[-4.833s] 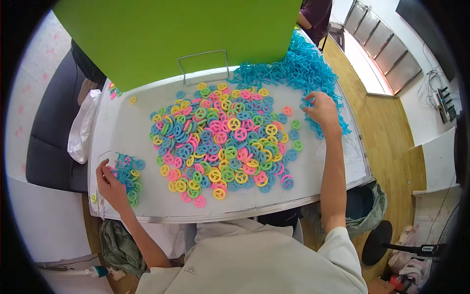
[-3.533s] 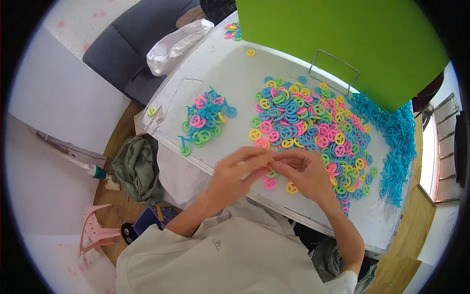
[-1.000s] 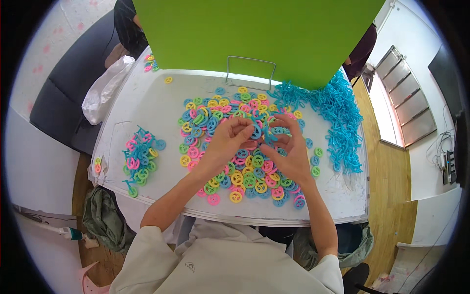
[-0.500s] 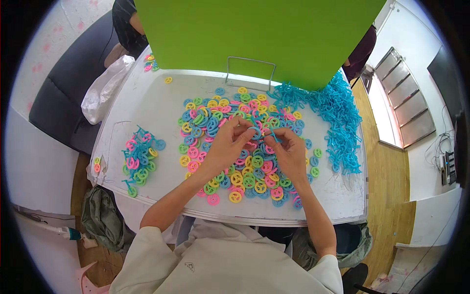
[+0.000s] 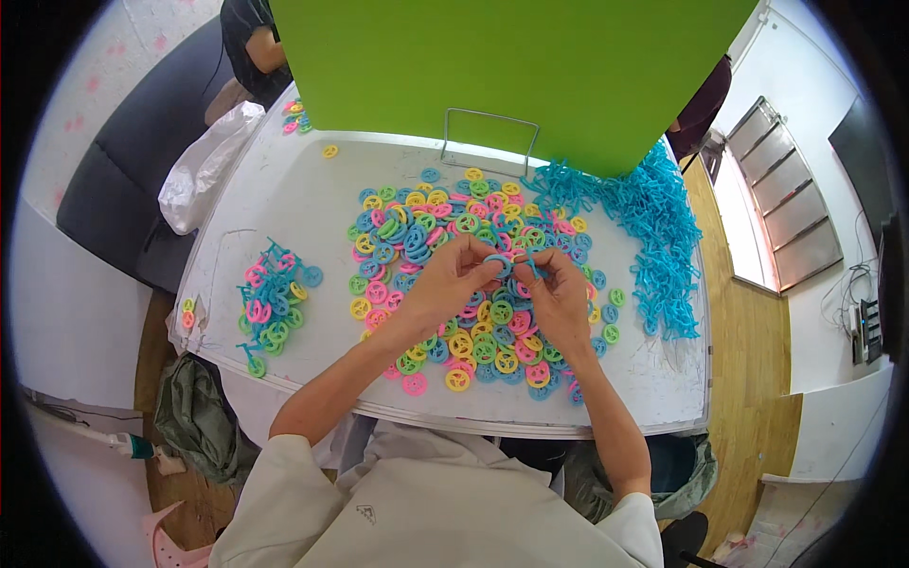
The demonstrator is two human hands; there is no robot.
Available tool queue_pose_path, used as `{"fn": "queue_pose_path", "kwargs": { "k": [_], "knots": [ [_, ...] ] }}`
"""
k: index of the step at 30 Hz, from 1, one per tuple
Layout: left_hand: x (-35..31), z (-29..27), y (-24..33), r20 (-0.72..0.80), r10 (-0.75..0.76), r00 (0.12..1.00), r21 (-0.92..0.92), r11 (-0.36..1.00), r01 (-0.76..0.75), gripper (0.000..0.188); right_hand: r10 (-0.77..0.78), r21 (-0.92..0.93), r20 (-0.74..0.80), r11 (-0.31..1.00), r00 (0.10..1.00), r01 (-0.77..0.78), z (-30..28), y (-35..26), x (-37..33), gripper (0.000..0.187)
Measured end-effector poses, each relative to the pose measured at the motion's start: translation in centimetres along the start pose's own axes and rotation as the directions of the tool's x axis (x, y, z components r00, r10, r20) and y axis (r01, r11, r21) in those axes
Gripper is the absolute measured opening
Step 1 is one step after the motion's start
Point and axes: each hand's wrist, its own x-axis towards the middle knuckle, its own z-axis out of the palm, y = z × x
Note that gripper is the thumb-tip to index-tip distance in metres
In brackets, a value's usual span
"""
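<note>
My left hand point(image 5: 453, 284) pinches a blue plastic spoked wheel point(image 5: 497, 264) between thumb and fingers. Close beside it, my right hand point(image 5: 557, 298) is closed on a thin blue plastic piece point(image 5: 532, 266), partly hidden by the fingertips. Both hands are above a wide spread of small spoked wheels point(image 5: 458, 381) in pink, yellow, green and blue. Whether the two held parts touch I cannot tell. To the left lies a smaller heap of blue pieces with wheels on them point(image 5: 270, 301).
A large heap of blue branched plastic pieces point(image 5: 663, 246) lies along the table's right side. Beyond the wheels stands a green panel point(image 5: 511, 76) with a wire bracket point(image 5: 492, 114) before it. A white plastic bag point(image 5: 210, 170) hangs at the left edge. Other people sit behind the panel.
The view has shifted slightly. My hands stay together over the wheels, and the blue wheel in my left hand has tilted a little.
</note>
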Motion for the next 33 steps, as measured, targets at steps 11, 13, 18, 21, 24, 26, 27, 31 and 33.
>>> {"fn": "queue_pose_path", "kwargs": {
  "k": [11,13,18,21,24,26,27,31,33],
  "knots": [
    [0.0,0.6,-0.5,-0.1,0.153,0.983,0.268,0.956,-0.121,0.007,0.022,-0.063,0.019,0.998,1.0,-0.021,0.4,-1.7,-0.4,0.007],
    [0.2,0.2,-0.4,-0.1,0.03,0.995,0.126,0.992,-0.017,0.009,-0.032,-0.069,0.048,0.997,0.998,0.036,0.3,-1.6,-0.5,0.008],
    [0.2,0.6,-0.2,-0.139,-0.062,0.988,0.033,0.997,0.067,0.005,0.055,0.019,0.059,0.998,0.997,-0.056,0.4,-1.5,-0.5,0.006],
    [0.0,0.8,-1.1,-0.143,0.209,0.967,0.309,0.938,-0.157,0.006,0.131,0.11,0.086,0.984,0.988,-0.14,0.5,-1.1,-0.2,0.005],
    [0.0,1.2,-2.0,-0.155,0.446,0.881,0.437,0.831,-0.344,0.007,0.163,0.164,0.122,0.97,0.979,-0.181,0.2,-0.7,0.0,0.01],
    [0.2,1.1,-1.7,-0.136,0.411,0.901,0.393,0.858,-0.332,0.01,0.179,0.194,0.135,0.96,0.974,-0.204,0.3,-0.8,0.0,0.014],
    [0.2,1.1,-1.3,-0.137,0.41,0.902,0.392,0.858,-0.331,0.01,0.161,0.224,0.089,0.958,0.983,-0.177,0.4,-1.3,-0.1,0.02],
    [0.2,0.6,-0.7,-0.165,0.318,0.934,0.2,0.938,-0.284,0.011,0.009,0.062,-0.029,0.998,1.0,-0.007,0.6,-2.8,-0.4,0.028],
    [0.2,0.6,-0.6,-0.13,0.328,0.936,0.224,0.929,-0.295,0.011,-0.02,-0.027,-0.044,0.999,0.999,0.018,0.4,-2.0,-0.3,0.024]
  ]
}}
